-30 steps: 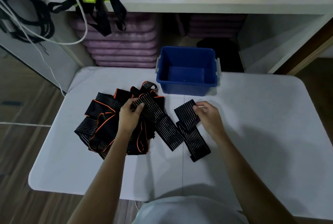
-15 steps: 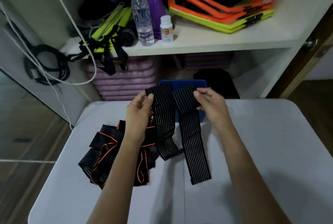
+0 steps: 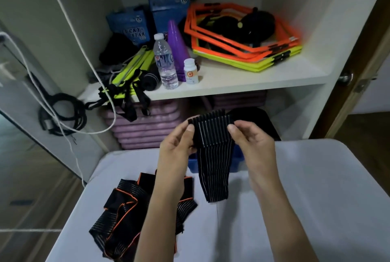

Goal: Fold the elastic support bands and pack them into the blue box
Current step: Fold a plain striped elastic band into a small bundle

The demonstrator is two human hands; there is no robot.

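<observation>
Two bare hands are raised above a white table (image 3: 316, 188), and one black striped elastic band (image 3: 213, 152) is held up between them. At the near left of the table, a loose heap of orange-trimmed bands (image 3: 124, 213) is left unfolded, partly hidden by the left forearm. The left hand (image 3: 177, 152) is closed on the band's upper left edge, the thumb pressed against the front of the fabric and the other digits curled behind it. The band is doubled over at the top, and its lower length is left hanging down to the tabletop. The right hand (image 3: 253, 148) is pinched on the upper right edge in the same manner, thumb in front. Behind the band and the hands, only small parts of the blue box (image 3: 193, 163) are shown, at the far side of the table; what it holds cannot be told. The band is judged to be light, soft and stretchy, with no stiffness of its own, so a fold is likely to spring open unless it is pinned. A hold at both corners of the folded edge is judged best, with the hanging tail gathered up before the band is lowered into the box.
</observation>
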